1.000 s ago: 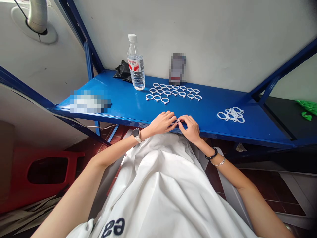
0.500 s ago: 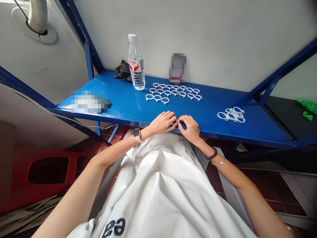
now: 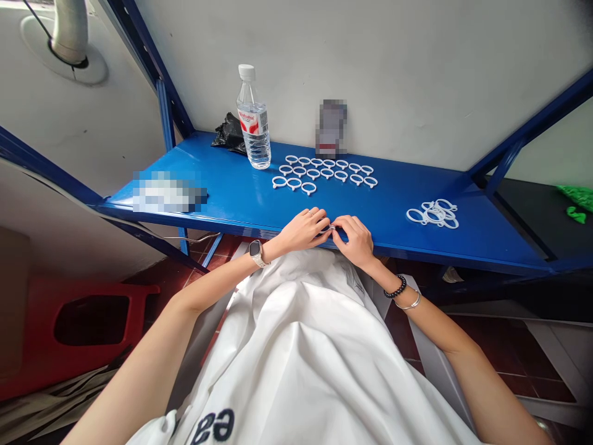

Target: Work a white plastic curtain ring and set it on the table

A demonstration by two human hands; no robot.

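At the near edge of the blue metal shelf (image 3: 231,198), the left hand (image 3: 303,230) and right hand (image 3: 357,240) meet fingertip to fingertip, both pinching one small white plastic ring (image 3: 332,228) between thumbs and forefingers; the other fingers curl loosely. The ring sits just above the shelf's front lip, over the white cloth (image 3: 301,346) in the person's lap.

At 12 o'clock from the hands lie the sorted white rings in neat rows (image 3: 324,171); at 2 o'clock, well apart, a loose tangled heap of white rings (image 3: 434,214). A clear plastic water bottle with a red label (image 3: 253,120) stands at 11 o'clock, beside a crumpled black bag (image 3: 229,134).

The likely trouble: the ring is tiny and held only by fingertips (most of it is hidden), so a slipped pinch would probably drop it past the lip into the lap or onto the floor. A forearm swung forward could also scatter the rows.
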